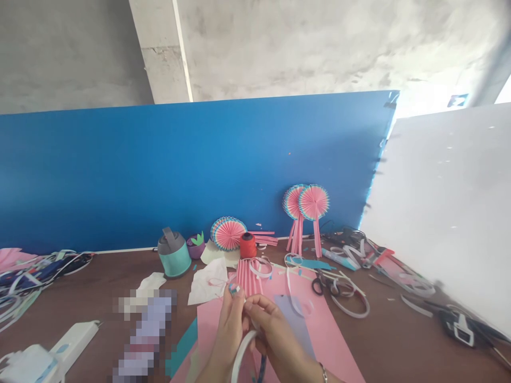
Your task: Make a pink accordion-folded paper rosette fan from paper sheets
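My left hand (229, 324) is closed on a small folded piece of paper (235, 289) with blue and white edges, which shows at its fingertips. Close beside it, my right hand (271, 327) pinches at the same spot, its thumb and forefinger together. What lies between those fingers is mostly hidden. A white strip (241, 351) curves down from between the two hands. Just beyond them lies pleated pink paper (249, 276), with a red spool of thread (248, 246) at its far end. Pink sheets (331, 346) spread under both hands.
Round pleated fans (314, 202) lean on the blue partition (159, 175); another fan (229, 234) sits left of the spool. Scissors (325, 284) and loose white strips lie right. A teal container (175, 258), white tissue (207, 282) and a power strip (75, 343) are left.
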Motion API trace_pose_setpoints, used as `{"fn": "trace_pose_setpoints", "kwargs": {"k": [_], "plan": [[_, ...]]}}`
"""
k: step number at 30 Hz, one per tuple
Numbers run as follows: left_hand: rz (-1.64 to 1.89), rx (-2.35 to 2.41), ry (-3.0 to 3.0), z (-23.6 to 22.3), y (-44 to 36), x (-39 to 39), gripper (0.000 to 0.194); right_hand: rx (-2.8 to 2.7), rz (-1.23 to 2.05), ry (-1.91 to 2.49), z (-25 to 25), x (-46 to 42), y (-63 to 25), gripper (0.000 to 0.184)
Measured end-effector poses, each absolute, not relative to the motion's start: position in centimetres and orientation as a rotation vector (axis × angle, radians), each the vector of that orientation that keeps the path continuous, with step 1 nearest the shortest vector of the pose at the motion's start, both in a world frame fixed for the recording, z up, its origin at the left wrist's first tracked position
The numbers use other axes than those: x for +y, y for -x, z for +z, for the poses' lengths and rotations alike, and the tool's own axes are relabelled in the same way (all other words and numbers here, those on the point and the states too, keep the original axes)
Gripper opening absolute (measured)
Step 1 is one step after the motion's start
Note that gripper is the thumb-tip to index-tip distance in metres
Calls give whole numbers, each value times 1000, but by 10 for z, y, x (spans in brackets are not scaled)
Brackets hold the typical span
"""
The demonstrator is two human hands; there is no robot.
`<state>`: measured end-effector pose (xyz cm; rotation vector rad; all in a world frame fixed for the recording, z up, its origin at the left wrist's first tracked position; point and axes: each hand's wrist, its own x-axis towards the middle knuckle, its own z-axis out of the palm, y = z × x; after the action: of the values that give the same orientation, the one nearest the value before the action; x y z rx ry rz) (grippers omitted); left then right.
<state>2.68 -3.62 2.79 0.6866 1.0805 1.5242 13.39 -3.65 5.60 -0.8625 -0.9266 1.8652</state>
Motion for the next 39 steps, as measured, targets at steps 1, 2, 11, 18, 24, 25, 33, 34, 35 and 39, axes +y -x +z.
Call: {"fn": "trace_pose_setpoints", "kwargs": {"k": [1, 2, 11, 18, 24, 25, 33, 34, 35, 39], "plan": [[1558, 1132, -696, 29, -27, -37, 36, -924, 1863, 860, 56, -37, -134, 38], [1583, 1189, -707, 29, -29, -37, 38, -922, 1860, 858, 55, -37, -133, 38], [1592, 1454, -746, 31, -38, -37, 42, -982, 1820, 893, 53, -34, -133, 41], [1500, 1470, -784, 34, -39, -36, 49, -974, 1816, 926, 56, -35, -133, 44], [1458, 1490, -839, 37, -37, -38, 51, -997, 1804, 934, 56, -36, -135, 44], [1448, 1497, -837, 37, -37, -37, 52, -999, 1804, 931, 56, -36, -135, 44], [1620, 1366, -735, 27, -38, -37, 34, -1023, 1807, 903, 51, -32, -134, 42], [1624, 1362, -721, 26, -38, -37, 33, -1023, 1807, 900, 50, -32, -134, 42], [1624, 1355, -715, 25, -38, -36, 32, -1024, 1808, 900, 50, -33, -135, 42], [1629, 1292, -676, 25, -37, -34, 34, -1031, 1809, 906, 51, -33, -135, 42]]}}
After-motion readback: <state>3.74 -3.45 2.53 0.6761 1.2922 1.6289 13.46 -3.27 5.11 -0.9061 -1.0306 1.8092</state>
